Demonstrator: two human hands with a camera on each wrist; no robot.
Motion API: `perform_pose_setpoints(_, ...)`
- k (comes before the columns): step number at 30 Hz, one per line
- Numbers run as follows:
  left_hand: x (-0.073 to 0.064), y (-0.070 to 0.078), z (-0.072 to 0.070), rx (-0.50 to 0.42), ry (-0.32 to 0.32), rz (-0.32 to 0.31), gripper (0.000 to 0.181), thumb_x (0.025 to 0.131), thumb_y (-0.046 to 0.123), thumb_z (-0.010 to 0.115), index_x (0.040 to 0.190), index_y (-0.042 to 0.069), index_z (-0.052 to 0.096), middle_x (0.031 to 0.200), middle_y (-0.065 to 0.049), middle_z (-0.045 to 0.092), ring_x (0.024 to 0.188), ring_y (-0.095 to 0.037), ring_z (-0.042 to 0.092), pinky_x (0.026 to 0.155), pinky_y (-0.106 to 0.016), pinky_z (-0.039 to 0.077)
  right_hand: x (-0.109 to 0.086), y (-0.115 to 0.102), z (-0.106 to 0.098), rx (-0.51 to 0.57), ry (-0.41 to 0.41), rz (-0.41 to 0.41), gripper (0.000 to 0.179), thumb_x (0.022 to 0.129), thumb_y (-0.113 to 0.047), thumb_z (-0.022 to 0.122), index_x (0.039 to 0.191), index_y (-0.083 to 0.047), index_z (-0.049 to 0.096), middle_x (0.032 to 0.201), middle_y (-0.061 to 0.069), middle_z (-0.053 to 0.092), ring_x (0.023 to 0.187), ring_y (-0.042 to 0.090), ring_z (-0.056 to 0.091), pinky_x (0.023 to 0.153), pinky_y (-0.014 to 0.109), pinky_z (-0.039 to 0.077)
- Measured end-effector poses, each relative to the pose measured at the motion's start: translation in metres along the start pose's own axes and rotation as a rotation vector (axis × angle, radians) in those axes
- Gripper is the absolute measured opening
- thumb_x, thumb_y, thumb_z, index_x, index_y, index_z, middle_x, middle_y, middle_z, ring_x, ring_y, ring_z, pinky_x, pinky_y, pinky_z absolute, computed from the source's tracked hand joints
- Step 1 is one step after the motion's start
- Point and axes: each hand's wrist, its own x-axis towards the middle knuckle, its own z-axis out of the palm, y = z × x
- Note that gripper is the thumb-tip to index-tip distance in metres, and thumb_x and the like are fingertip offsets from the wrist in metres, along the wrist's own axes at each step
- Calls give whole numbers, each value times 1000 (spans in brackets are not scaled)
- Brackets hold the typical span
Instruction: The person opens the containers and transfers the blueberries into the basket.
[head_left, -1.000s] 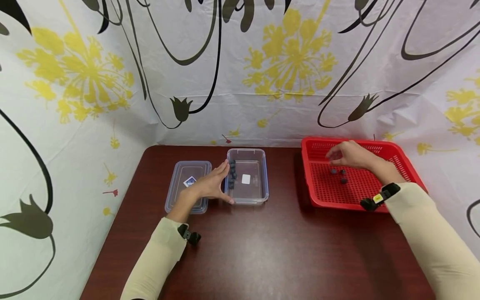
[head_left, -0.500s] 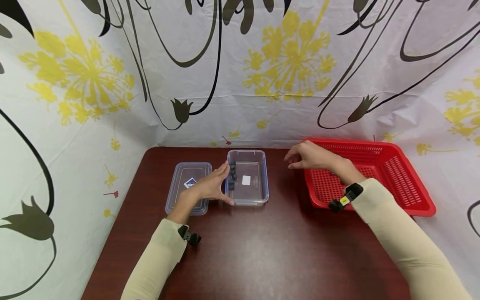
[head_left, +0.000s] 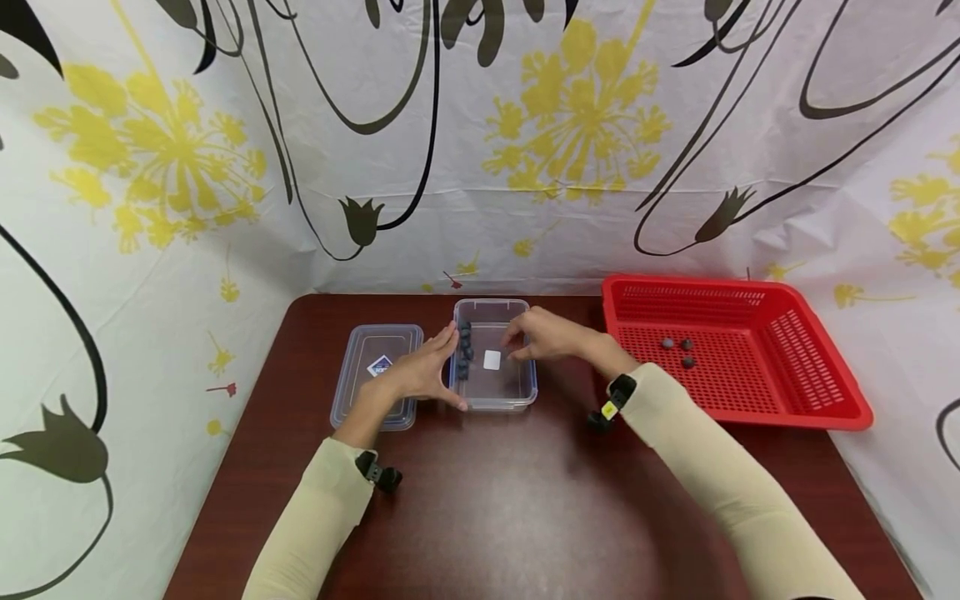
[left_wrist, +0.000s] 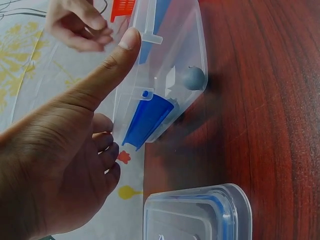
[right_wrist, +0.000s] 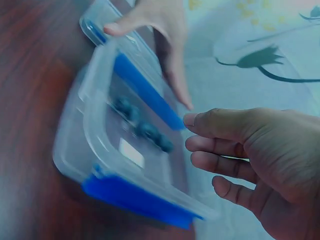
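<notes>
My left hand was spread rather than clenched, thumb against the near left corner of the box and fingers reaching along its left side, I judge to stop such light plastic sliding. My right hand hung over the right rim with fingers bent and thumb tip close to the forefinger. No berry showed there; whether one was tucked out of sight I can't tell.

The box stood upright on the table, its blue flaps clasping nothing. Berries lay in a rough row inside, along the left wall, which perhaps checked their rolling. The lid lay flat just to the left, partly under my left hand, leaving the mouth of the box uncovered.

Three other berries sat near one another in the basket, whose rim would hold them in. It stood well to the right of the box, seemingly to suit my right arm's reach.
</notes>
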Motion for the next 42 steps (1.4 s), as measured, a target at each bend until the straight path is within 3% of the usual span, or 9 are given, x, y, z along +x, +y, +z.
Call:
perform_pose_setpoints(9, -1, 2, 0, 32, 18, -10, 138, 75, 62, 91, 169, 0, 11, 179, -13, -2, 163, -38, 11, 120, -57, 38, 29, -5, 47, 143, -134, 31, 22, 90, -7, 82, 109, 4, 80, 91, 0, 80, 80, 5, 70, 75, 23, 58)
perform_pose_setpoints(19, 0, 2, 1, 28, 15, -9, 136, 77, 60, 91, 168, -1, 10, 178, -14, -2, 163, -37, 10, 121, -56, 37, 43, -6, 79, 154, -187, 60, 15, 88, -1, 79, 102, -3, 82, 90, 3, 79, 78, 1, 67, 74, 17, 56)
perform_pose_setpoints(36, -1, 1, 0, 21, 20, -11, 136, 77, 58, 91, 168, 0, 9, 178, -14, -2, 163, -36, 8, 123, -57, 32, 50, -12, 93, 107, -204, 65, 16, 90, 3, 77, 99, -7, 84, 88, -2, 79, 80, 2, 68, 76, 18, 56)
perform_pose_setpoints(42, 0, 1, 0, 21, 19, -14, 137, 77, 59, 91, 169, 0, 9, 178, -13, -3, 163, -38, 10, 120, -58, 38, 48, -9, 92, 100, -181, 48, 16, 89, 3, 75, 98, -7, 84, 88, -2, 79, 79, 1, 67, 75, 18, 56)
